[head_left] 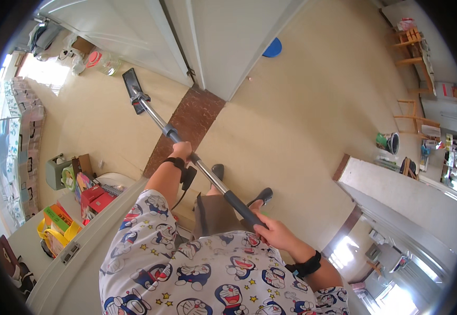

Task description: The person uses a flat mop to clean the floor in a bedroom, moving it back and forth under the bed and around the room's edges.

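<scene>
A flat mop (156, 116) with a metal pole slants from my waist toward the upper left. My left hand (181, 150) is wrapped round the middle of the pole, just below a grey collar. At the pole's near end, my right hand (273, 231) grips the black handle close to my body. The dark rectangular mop head (133, 90) lies on the tan floor past the doorway, near a clear plastic jug (104, 62) with a red lid. Both wrists wear black bands.
A brown threshold strip (191, 122) crosses the doorway under the pole. White door panels (118, 31) stand beyond it. At the left, a low surface holds a red box (98, 202) and a yellow bag (60, 231). A blue basin (273, 48) and wooden chairs (408, 116) are farther off.
</scene>
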Available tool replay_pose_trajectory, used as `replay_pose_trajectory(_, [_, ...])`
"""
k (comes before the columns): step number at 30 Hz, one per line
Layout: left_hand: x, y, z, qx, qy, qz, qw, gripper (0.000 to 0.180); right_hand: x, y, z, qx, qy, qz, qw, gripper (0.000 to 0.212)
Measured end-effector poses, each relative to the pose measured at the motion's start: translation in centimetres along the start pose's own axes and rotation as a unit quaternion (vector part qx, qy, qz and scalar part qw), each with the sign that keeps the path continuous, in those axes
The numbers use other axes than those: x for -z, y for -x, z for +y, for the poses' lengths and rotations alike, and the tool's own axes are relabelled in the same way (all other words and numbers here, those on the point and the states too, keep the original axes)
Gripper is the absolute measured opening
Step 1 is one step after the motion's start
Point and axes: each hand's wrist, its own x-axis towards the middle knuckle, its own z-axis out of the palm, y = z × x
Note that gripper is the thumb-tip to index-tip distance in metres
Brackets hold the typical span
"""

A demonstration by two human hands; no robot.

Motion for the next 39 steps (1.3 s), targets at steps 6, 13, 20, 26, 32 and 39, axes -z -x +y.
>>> replay_pose_trajectory(6, [-7.4, 8.2, -3.8, -0.328, -0.774, -0.094, 0.534, 0.007, 4.3, 4.8, 8.0, -0.078, -0.118, -0.008, 0.99, 0.032])
replay_pose_trajectory(13, [-15.2, 14.3, -15.2, 0.004, -0.207, -0.005, 0.978, 0.024, 8.8, 15.0, 15.4, -0.06, -0.146, -0.002, 0.987, 0.026])
replay_pose_trajectory(20, [-26.2, 23.2, -29.0, 0.074, -0.258, -0.101, 0.958, 0.021, 13.4, 28.2, 28.1, -0.126, -0.171, 0.046, 0.976, 0.036])
replay_pose_trajectory(26, [-31.0, 31.1, -35.7, 0.237, -0.061, -0.518, 0.82, 0.012, 16.3, 39.0, 34.7, -0.158, -0.197, 0.127, 0.959, 0.041])
replay_pose_trajectory(32, [-39.1, 39.2, -40.1, 0.054, -0.357, -0.481, 0.799, 0.023, 17.5, 47.4, 38.3, -0.175, -0.15, 0.224, 0.947, 0.044])
replay_pose_trajectory(39, [-44.6, 44.3, -36.3, -0.003, -0.294, -0.46, 0.838, 0.038, 18.0, 49.2, 31.0, -0.145, 0.182, 0.345, 0.909, 0.035])
